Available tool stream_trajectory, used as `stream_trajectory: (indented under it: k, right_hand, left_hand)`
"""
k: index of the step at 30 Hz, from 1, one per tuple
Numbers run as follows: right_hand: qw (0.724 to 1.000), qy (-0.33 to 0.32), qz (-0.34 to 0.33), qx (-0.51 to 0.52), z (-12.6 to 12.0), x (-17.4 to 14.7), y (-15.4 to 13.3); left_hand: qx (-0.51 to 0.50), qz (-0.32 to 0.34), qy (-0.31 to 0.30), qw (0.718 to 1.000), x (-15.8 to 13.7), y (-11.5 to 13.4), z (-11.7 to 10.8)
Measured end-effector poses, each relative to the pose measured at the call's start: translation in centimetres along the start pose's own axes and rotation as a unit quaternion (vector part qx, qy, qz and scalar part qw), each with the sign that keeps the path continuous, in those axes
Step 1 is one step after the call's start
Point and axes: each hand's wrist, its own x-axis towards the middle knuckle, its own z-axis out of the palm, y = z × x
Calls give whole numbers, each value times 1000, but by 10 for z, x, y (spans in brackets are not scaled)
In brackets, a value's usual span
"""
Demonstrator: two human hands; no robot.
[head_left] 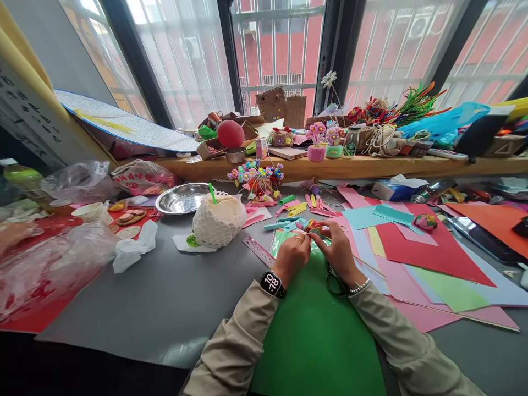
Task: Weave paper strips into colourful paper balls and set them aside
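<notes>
Both hands meet over the green sheet (317, 330), fingers closed around a small folded-paper piece (314, 225) in yellow, red and green. My left hand (292, 254) pinches its near side; a watch sits on that wrist. From the right, my right hand (339, 250) grips the same piece with thumb and fingers, which partly hide it. The black handles of scissors (335, 283) show beside my right wrist. A pink ruler (259, 251) lies left of my left hand. Folded blue strips (284, 224) and yellow strips (297, 209) lie just beyond the hands.
A netted coconut (219, 221) with a green straw and a metal plate (165, 204) stand at left. Coloured sheets (429, 247) overlap at right, with a folded-paper flower (425, 221) on them. Craft flowers (258, 179) stand before the cluttered wooden ledge (297, 170).
</notes>
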Motion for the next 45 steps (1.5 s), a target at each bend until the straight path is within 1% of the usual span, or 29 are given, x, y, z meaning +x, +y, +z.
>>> stream_trajectory:
  k: [7, 12, 15, 18, 20, 21, 22, 24, 26, 27, 28, 29, 30, 32, 34, 35, 37, 40, 41, 43, 44, 45]
  right_hand:
    - [1000, 4, 16, 17, 0, 1, 1]
    - [999, 8, 34, 27, 1, 1, -1]
    - [999, 12, 26, 33, 1, 2, 1]
    - [1000, 15, -2, 19, -1, 3, 4]
    - [1000, 26, -4, 6, -4, 5, 5]
    - [999, 32, 2, 0, -6, 5, 6]
    - [999, 35, 11, -4, -7, 5, 6]
    - [999, 33, 24, -5, -10, 6, 7]
    - [999, 20, 26, 9, -10, 6, 7]
    - [999, 6, 22, 22, -9, 6, 7]
    - [999, -12, 17, 40, -9, 6, 6]
    - [997, -34, 12, 61, -8, 6, 6]
    - [995, -59, 7, 84, -8, 6, 5]
    - [988, -99, 0, 121, -9, 6, 3]
    - [984, -114, 5, 134, -12, 7, 1]
    - [985, -112, 12, 132, -14, 8, 0]
    - [989, -84, 33, 114, -21, 10, 2]
    - [998, -22, 51, 31, -32, 15, 14]
    - [999, -16, 51, -7, -35, 16, 20]
    - [992, -47, 71, -89, -41, 18, 35]
    - [982, -79, 102, -140, -44, 18, 43]
    - [964, -129, 132, -192, -46, 18, 51]
  left_hand:
    - [7, 2, -8, 1000, 0, 1, -2]
    - [-8, -8, -32, 999, 1, 2, -2]
    - [-55, -33, -54, 996, 2, 0, -1]
    - [-166, -86, -53, 981, 2, -3, 1]
    - [-263, -145, -30, 953, 2, -6, 0]
    - [-317, -183, -14, 930, 2, -7, 0]
    - [-373, -221, 2, 901, 3, -8, -1]
    - [-486, -276, 12, 829, 4, -10, -2]
    - [-587, -288, -11, 757, 6, -12, -1]
    - [-626, -285, -25, 725, 6, -12, 0]
    - [-656, -282, -35, 699, 7, -13, 1]
    - [-674, -281, -37, 683, 7, -13, 2]
    - [-680, -283, -32, 676, 7, -14, 2]
    - [-670, -290, -13, 683, 7, -15, 3]
    - [-655, -298, 6, 694, 7, -16, 1]
    - [-651, -304, 13, 696, 8, -16, 0]
    - [-642, -315, 28, 698, 8, -17, -2]
    - [-626, -327, 43, 706, 8, -18, -3]
    - [-622, -328, 45, 709, 8, -18, -3]
    - [-618, -330, 41, 712, 8, -18, -3]
    - [-619, -329, 36, 713, 8, -18, -3]
    - [-620, -326, 32, 713, 8, -18, -2]
